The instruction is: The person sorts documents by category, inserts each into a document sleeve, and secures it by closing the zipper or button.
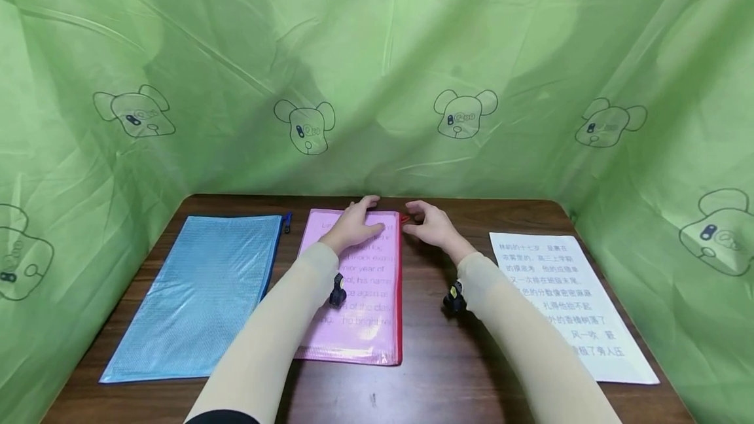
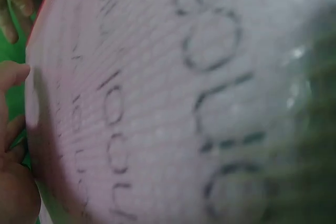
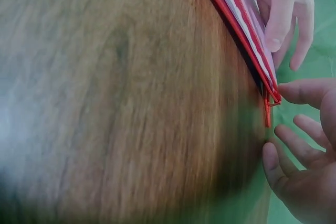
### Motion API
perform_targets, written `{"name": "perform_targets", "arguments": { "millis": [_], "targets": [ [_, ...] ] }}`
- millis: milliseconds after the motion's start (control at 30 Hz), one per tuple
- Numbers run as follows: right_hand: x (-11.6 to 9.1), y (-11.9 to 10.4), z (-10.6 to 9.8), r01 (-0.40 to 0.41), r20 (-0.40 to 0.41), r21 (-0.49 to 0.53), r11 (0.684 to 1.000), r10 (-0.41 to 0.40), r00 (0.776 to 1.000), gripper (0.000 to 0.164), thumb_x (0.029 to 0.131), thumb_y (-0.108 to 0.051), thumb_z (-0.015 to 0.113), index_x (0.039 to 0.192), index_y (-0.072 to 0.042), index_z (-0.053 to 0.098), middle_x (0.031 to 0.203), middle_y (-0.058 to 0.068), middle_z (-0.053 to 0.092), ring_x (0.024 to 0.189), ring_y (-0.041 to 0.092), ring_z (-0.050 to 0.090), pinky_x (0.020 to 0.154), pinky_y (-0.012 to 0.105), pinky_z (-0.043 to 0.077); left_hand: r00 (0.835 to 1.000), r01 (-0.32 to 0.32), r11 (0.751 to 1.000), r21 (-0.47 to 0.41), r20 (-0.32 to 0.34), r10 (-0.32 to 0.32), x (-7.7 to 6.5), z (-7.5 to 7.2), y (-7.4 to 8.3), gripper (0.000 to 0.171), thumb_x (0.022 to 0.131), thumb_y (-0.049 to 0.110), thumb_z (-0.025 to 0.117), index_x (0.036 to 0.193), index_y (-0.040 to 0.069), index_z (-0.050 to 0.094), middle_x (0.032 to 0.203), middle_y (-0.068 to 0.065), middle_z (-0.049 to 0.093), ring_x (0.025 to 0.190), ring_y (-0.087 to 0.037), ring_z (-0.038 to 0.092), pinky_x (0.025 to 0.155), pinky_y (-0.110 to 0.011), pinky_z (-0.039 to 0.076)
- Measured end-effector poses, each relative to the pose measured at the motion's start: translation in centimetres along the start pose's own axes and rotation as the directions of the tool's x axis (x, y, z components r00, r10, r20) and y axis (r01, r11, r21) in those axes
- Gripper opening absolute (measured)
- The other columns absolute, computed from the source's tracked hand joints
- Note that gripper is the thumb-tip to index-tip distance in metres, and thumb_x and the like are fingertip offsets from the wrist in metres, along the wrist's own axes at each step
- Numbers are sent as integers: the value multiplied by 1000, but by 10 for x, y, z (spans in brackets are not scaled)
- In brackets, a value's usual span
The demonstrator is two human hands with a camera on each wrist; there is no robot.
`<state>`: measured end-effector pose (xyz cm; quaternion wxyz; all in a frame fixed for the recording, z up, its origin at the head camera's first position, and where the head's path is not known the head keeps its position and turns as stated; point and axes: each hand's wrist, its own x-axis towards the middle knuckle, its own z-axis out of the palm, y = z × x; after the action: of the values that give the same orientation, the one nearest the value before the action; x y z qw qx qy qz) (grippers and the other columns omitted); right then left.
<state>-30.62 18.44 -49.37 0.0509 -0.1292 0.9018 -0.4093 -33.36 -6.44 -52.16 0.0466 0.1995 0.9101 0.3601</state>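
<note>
At the head view's centre, my left hand [image 1: 354, 226] hides part of the pink pouch [image 1: 371, 337]; lower right, my right sleeve [image 1: 514, 319] covers part of the white sheet [image 1: 574, 286]. The right-wrist view's right edge crops my right hand [image 3: 311, 187].

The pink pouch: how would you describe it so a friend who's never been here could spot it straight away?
On the brown table in front of the green curtain, look between the blue pouch and the white printed sheet. There lies the pink pouch, set apart from both by its colour and the red zip along its right edge.
</note>
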Motion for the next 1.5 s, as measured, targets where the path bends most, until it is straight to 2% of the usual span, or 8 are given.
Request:
{"name": "perform_targets", "arguments": {
  "millis": [167, 367, 467, 600, 833, 1200, 1367, 1500],
  "targets": [
    [3, 3, 5, -3, -1, 7, 1000, 3, 1000, 60, 98, -13, 79, 152, 1, 57, 146, 22, 66, 132, 41, 64, 112, 54, 50, 999, -51, 999, 18, 1, 51, 2, 5, 1, 79, 100, 22, 79, 165, 4, 38, 153, -17, 62, 150, -31, 52, 135, -54, 5],
    [7, 2, 7, -11, -16, 29, 1000, 11, 1000, 61, 98, -13, 79, 153, 0, 57, 146, 21, 66, 131, 40, 64, 111, 53, 51, 995, -83, 995, -60, -65, 79, 9, 10, -5, 84, 90, 16, 85, 163, 7, 44, 134, -14, 69, 137, -34, 60, 133, -61, 10],
    [8, -1, 8, -6, -19, 64, 998, 7, 1000, 61, 97, -13, 80, 152, 0, 57, 146, 21, 67, 128, 40, 65, 109, 52, 52, 988, -103, 991, -80, -126, 92, 17, 17, -14, 77, 87, 11, 82, 158, 9, 50, 126, -11, 67, 128, -35, 60, 130, -58, 25],
    [9, -4, 9, 7, -5, 140, 990, -6, 1000, 59, 100, -12, 77, 153, 2, 56, 144, 22, 67, 127, 40, 65, 106, 51, 53, 977, -128, 988, -92, -183, 109, 15, 15, -7, 62, 91, 8, 75, 150, 12, 57, 117, -9, 65, 115, -32, 58, 113, -51, 45],
    [10, -1, 9, -21, 20, 233, 972, 17, 1000, 57, 103, -9, 73, 154, 4, 53, 144, 23, 67, 128, 38, 65, 92, 36, 55, 979, -106, 986, -128, -188, 81, 3, 2, 21, 51, 96, 3, 73, 145, 11, 59, 113, -9, 65, 106, -27, 62, 103, -48, 51],
    [10, -1, 8, -15, 60, 344, 939, -6, 998, 51, 102, -8, 76, 151, -3, 61, 136, 22, 72, 117, 27, 68, 84, 37, 56, 984, -46, 973, -227, -176, 5, 0, -3, 24, 38, 102, 7, 73, 137, 16, 64, 115, -5, 71, 107, -25, 66, 104, -46, 50],
    [10, -3, 8, -55, 71, 372, 927, 30, 997, 42, 102, -10, 77, 143, -4, 68, 125, 16, 76, 108, 24, 71, 79, 38, 59, 983, -57, 985, -162, -184, 27, 0, -3, 25, 28, 103, 14, 74, 131, 19, 69, 118, -2, 75, 112, -25, 68, 114, -47, 36],
    [8, -3, 6, -23, 40, 345, 938, 10, 999, 32, 103, -11, 76, 135, -4, 72, 116, 16, 79, 101, 34, 73, 76, 43, 61, 981, -70, 988, -136, -189, 44, -1, -4, 25, 26, 104, 15, 74, 130, 19, 71, 118, -1, 77, 113, -25, 69, 112, -49, 30]
  ]
}}
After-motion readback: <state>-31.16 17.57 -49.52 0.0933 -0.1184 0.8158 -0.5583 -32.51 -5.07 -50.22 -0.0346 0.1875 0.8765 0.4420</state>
